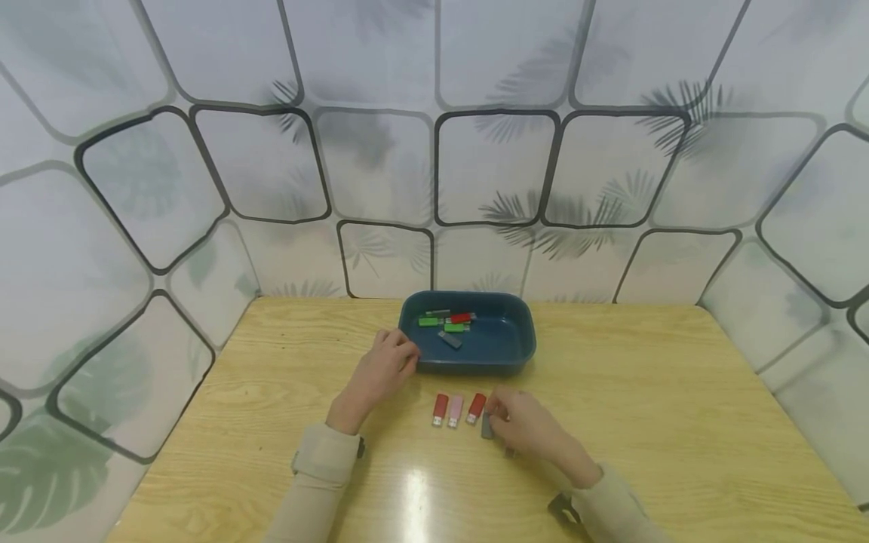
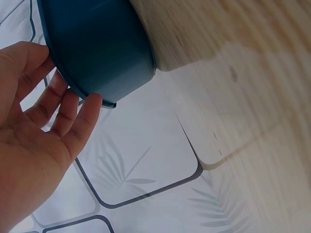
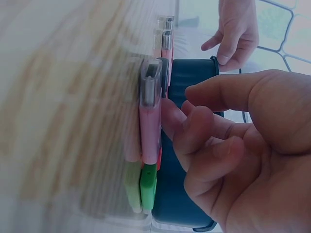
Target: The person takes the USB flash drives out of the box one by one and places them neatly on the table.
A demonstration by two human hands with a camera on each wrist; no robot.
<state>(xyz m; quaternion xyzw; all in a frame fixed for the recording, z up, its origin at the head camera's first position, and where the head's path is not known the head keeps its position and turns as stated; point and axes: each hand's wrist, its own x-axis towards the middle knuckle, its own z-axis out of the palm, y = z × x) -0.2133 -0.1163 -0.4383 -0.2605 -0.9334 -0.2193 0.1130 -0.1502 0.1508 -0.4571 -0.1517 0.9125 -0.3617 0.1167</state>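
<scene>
Five sticks lie in the blue tray (image 1: 475, 369), just below the middle of the head view: a grey one (image 1: 450, 340) lowest, two green (image 1: 430, 322), a red (image 1: 462, 318) and another grey (image 1: 440, 313) above it. The tray stands on the desk (image 1: 645, 392), near its back edge.

Below the tray, at lower centre, a row runs left to right: a red stick (image 1: 440, 407), a pink one (image 1: 455, 411), a second red (image 1: 476, 408) and a dark grey one (image 1: 486, 426), partly covered by the right hand (image 1: 526, 426). That hand's fingers are loosely bent, the thumb apart from them, with nothing visible between; whether a fingertip touches a stick is hard to tell. In the right wrist view a pink stick (image 3: 150, 114) is at centre left, with a green one (image 3: 148, 187) below.

The left hand (image 1: 383, 366) holds the tray's rim at its lower left corner, fingers bent over it.

Behind the desk hangs a patterned backdrop (image 1: 495, 166); light sleeves (image 1: 326, 452) enter from the bottom edge.
</scene>
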